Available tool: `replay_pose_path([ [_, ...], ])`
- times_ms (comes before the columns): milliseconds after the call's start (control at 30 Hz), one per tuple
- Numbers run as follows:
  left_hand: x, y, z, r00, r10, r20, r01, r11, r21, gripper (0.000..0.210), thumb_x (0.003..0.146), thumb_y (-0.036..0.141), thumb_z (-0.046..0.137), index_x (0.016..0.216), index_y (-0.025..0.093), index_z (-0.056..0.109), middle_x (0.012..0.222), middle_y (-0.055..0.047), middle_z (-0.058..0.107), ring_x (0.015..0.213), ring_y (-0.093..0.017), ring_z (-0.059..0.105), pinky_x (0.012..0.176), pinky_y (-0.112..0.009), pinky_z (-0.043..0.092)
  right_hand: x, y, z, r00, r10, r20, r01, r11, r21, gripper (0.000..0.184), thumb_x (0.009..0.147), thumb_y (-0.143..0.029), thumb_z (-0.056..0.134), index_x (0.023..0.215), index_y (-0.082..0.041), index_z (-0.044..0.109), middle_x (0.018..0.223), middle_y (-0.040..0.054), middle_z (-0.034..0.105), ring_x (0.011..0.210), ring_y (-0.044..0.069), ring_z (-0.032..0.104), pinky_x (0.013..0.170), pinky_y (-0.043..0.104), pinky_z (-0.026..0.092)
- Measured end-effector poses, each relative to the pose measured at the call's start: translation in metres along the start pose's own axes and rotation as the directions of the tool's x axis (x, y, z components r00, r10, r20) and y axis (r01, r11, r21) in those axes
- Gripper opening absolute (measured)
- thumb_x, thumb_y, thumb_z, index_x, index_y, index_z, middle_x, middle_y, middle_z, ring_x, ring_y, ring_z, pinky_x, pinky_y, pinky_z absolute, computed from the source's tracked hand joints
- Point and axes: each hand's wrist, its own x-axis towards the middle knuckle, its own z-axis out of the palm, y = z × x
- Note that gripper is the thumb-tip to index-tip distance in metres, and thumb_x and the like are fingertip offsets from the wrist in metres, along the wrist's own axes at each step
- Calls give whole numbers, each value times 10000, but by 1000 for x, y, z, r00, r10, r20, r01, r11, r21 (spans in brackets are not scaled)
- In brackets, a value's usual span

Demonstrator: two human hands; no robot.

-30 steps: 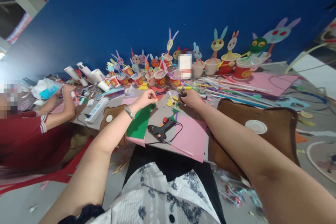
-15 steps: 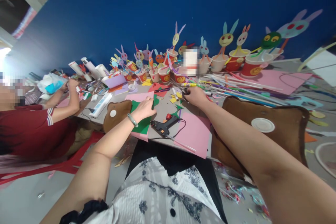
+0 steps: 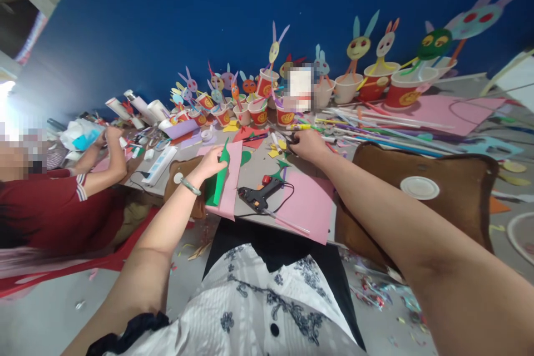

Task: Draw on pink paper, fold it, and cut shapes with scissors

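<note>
My left hand (image 3: pixel 209 164) grips a sheet of green paper (image 3: pixel 218 184) by its right side, and the sheet bends upward. Beneath it lies pink paper (image 3: pixel 233 178). My right hand (image 3: pixel 309 144) is closed around the dark handles of what looks like scissors (image 3: pixel 289 139), their blades mostly hard to see. Between my hands sits a black hot glue gun (image 3: pixel 259 196) with a clear glue stick in its back end. Green scraps (image 3: pixel 278 169) and another pink sheet (image 3: pixel 311 206) are close by.
Paper cups (image 3: pixel 286 114) with paper rabbit figures line the blue wall. Long coloured sticks (image 3: pixel 400 142) lie at right, beside a brown cushion (image 3: pixel 454 194). A white power strip (image 3: pixel 161 166) is at left, where a person in a red shirt (image 3: pixel 45 200) works.
My left hand has moved left and lifted the green paper's edge, uncovering a rounded green piece. My right hand stays near the same spot, closed round the dark handles.
</note>
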Motion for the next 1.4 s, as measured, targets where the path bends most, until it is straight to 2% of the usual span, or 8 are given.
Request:
replay_pose_path([
  [233,-9,34,17,996,-43,78,14,942,336,454,764,376,710,1142,152,596,1245,-146,572,1102,-296,625,955,-396,523,0,0,2,1000,4,-12,-4,1000,0,293,838,-322,593,984,-154,783,994,141,772,887,267,688,649,295,431],
  [433,2,58,25,980,-135,144,45,861,506,385,802,247,642,1165,148,558,1261,-169,550,1008,-296,673,837,-368,534,0,-1,1,1000,-2,4,2,1000,-20,308,840,-313,582,995,-141,786,1014,152,770,888,268,687,665,299,440],
  [567,6,46,19,980,-133,150,49,885,464,381,749,120,628,1127,141,580,1257,-175,564,1075,-303,648,881,-375,532,0,-2,0,1000,-11,13,12,999,-35,307,846,-290,564,999,-141,785,996,146,774,884,255,690,677,290,439],
  [700,5,27,6,991,-72,117,35,957,288,449,731,65,575,1173,137,588,1278,-138,578,1210,-254,581,1047,-354,469,0,-1,1,1000,-17,5,17,1000,-9,306,840,-285,580,1008,-131,784,996,151,770,888,271,693,682,301,444],
  [833,0,26,1,991,-89,105,61,968,244,421,753,237,679,1157,150,599,1270,-119,583,1195,-260,581,1054,-377,468,0,-1,2,1000,-11,1,11,1000,-6,296,852,-276,578,1012,-134,783,997,149,767,898,269,695,701,301,456],
  [967,0,44,10,981,-132,140,65,911,407,499,754,414,725,1140,133,579,1264,-169,568,1083,-311,632,916,-395,519,0,-2,2,1000,-12,3,12,999,-30,294,860,-291,570,1014,-152,779,1003,135,769,898,263,689,686,300,461],
  [1233,9,51,15,970,-168,175,67,879,472,394,712,182,696,1088,145,586,1227,-163,585,1048,-300,655,867,-363,525,0,-1,2,999,-35,1,35,998,-45,286,869,-299,567,985,-147,780,982,139,774,866,258,689,679,299,451],
  [1400,7,27,9,989,-74,128,33,953,302,558,673,79,643,1226,123,582,1354,-156,557,1250,-282,566,1075,-366,460,0,-1,3,1000,-14,5,14,1000,-23,305,868,-296,568,1023,-133,774,1017,157,766,910,283,692,693,313,463],
])
